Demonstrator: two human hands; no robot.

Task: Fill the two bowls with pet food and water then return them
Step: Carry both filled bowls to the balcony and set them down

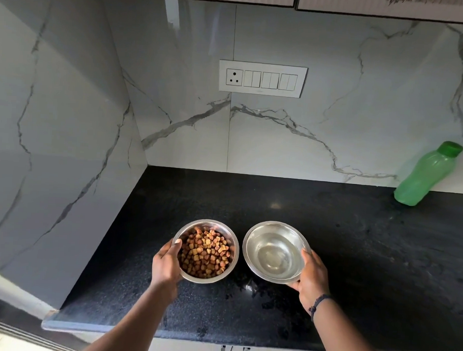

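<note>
Two steel bowls are side by side over the black countertop (355, 249). The left bowl (228, 266) is filled with brown and tan pet food kibble (206, 250). My left hand (166, 263) grips its near-left rim, thumb over the edge. The right bowl (274, 250) holds clear water and is tilted a little toward me. My right hand (312, 279) grips its near-right rim. Whether the bowls rest on the counter or hang just above it I cannot tell.
A green plastic bottle (426, 174) with a green cap stands at the back right against the marble wall. A white switch panel with a socket (262, 79) is on the wall. Marble walls close the left and back. The counter's front edge (189, 337) is near me.
</note>
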